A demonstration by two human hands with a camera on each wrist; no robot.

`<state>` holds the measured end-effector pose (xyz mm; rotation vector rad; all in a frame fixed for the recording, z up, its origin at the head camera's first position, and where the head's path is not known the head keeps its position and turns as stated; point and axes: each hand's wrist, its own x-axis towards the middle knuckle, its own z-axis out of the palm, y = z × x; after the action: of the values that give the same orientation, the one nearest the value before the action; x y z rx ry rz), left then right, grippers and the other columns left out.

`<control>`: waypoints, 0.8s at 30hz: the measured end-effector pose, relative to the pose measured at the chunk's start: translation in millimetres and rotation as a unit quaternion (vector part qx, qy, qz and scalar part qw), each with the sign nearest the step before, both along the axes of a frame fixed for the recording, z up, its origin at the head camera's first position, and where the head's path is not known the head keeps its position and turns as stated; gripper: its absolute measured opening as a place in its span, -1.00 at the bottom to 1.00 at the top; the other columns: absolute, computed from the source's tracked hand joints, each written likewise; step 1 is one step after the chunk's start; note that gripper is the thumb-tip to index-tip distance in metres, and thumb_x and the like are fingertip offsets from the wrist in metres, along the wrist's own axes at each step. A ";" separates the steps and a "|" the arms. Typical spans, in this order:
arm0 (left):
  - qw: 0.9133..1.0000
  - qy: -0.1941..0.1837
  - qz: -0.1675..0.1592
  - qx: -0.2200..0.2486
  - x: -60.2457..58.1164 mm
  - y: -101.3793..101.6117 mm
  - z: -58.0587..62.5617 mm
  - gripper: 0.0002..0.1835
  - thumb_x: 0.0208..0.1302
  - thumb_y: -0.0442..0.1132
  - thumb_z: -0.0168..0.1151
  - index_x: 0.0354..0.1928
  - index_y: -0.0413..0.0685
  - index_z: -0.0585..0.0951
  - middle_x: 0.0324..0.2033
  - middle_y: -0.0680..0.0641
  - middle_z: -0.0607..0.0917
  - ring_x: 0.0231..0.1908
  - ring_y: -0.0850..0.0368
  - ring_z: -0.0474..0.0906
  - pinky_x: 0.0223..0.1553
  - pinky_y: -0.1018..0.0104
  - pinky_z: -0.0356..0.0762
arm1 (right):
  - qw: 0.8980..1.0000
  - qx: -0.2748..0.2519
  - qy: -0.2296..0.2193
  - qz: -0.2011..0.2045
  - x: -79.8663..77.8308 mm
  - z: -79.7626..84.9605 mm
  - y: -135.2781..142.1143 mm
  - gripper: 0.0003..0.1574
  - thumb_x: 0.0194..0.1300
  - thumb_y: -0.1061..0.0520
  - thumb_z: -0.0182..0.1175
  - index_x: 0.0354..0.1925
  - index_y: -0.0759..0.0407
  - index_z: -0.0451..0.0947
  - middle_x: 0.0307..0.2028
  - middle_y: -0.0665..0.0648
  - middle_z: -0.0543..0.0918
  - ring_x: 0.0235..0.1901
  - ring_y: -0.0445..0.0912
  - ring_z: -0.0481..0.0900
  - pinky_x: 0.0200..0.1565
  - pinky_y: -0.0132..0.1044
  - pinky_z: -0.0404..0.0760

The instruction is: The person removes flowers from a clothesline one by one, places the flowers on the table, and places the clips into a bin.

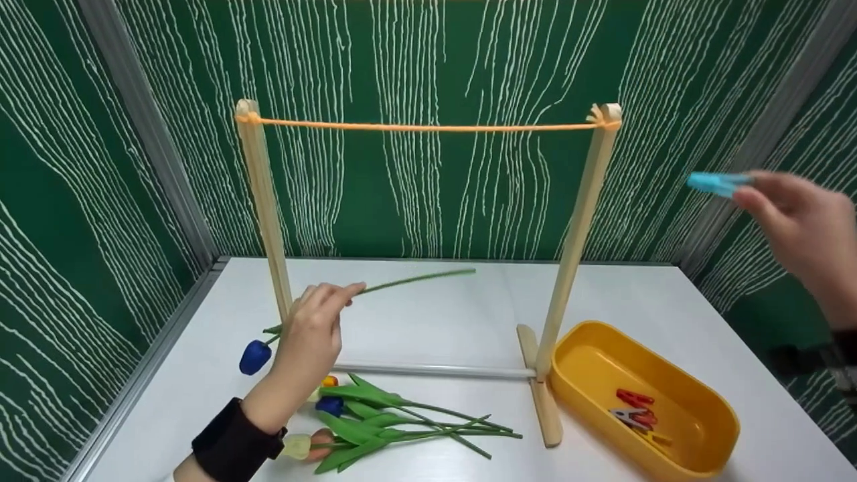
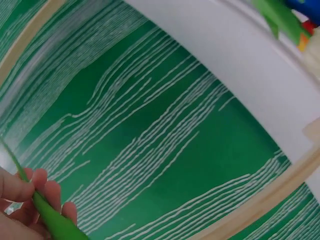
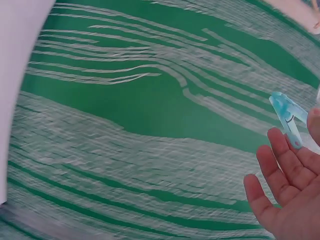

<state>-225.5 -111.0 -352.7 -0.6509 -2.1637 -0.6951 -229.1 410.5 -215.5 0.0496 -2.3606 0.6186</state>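
Observation:
My left hand grips the stem of an artificial blue tulip above the table. The flower head points down to the left, and the stem's bare end juts out to the right. In the left wrist view, thumb and fingers close round the green stem. At the right, my right hand pinches a light blue clothespin in the air, partly blurred. The right wrist view shows the clothespin between thumb and fingertips. An orange string runs between two wooden posts, apart from both hands.
Several tulips lie on the white table below the left hand. A yellow bin with several clothespins stands right of the right post. The left post rises behind the left hand. A green patterned wall closes the back.

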 end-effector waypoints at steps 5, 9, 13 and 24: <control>0.997 -0.049 -0.008 -0.052 2.6 3.6 -21.1 -0.53 0.13 -0.63 0.11 0.00 -0.02 0.63 -0.34 0.02 0.60 -0.29 0.15 0.49 -0.31 0.32 0.44 | 0.998 -0.009 -0.056 -0.021 13.9 -46.1 19.8 -0.41 0.39 -0.05 0.00 0.13 0.41 0.41 -0.13 0.36 0.54 -0.49 -0.45 0.21 -0.45 -0.81 0.24; 0.993 -0.084 -0.018 -0.081 3.5 6.9 -40.3 -0.50 0.08 -0.64 0.16 -0.01 0.02 0.64 -0.36 0.03 0.58 -0.29 0.14 0.48 -0.31 0.32 0.42 | 0.995 -0.026 -0.099 -0.016 21.8 -82.3 24.6 -0.40 0.39 -0.10 0.02 0.14 0.34 0.42 -0.04 0.42 0.55 -0.40 -0.55 0.22 -0.39 -0.82 0.27; 0.987 -0.113 -0.029 -0.107 3.3 11.5 -55.3 -0.46 0.05 -0.64 0.18 0.00 0.07 0.65 -0.37 0.05 0.55 -0.32 0.14 0.45 -0.36 0.34 0.33 | 0.991 -0.032 -0.132 0.010 29.8 -119.5 24.5 -0.41 0.34 -0.13 0.10 0.11 0.29 0.46 -0.07 0.41 0.59 -0.37 -0.64 0.29 -0.42 -0.68 0.42; 0.969 -0.184 -0.052 -0.154 0.3 23.1 -80.8 -0.42 0.03 -0.67 0.14 0.03 0.06 0.64 -0.36 0.04 0.56 -0.32 0.12 0.44 -0.37 0.36 0.27 | 0.948 -0.077 -0.305 0.053 42.9 -204.8 10.8 -0.16 0.32 -0.31 -0.02 0.23 0.33 0.36 0.01 0.37 0.56 -0.12 0.13 0.56 -0.20 -0.34 0.65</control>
<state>-225.2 -87.8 -433.5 -0.8563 -2.6290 -0.5700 -186.2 421.3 -420.3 -0.1018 -2.9041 0.9820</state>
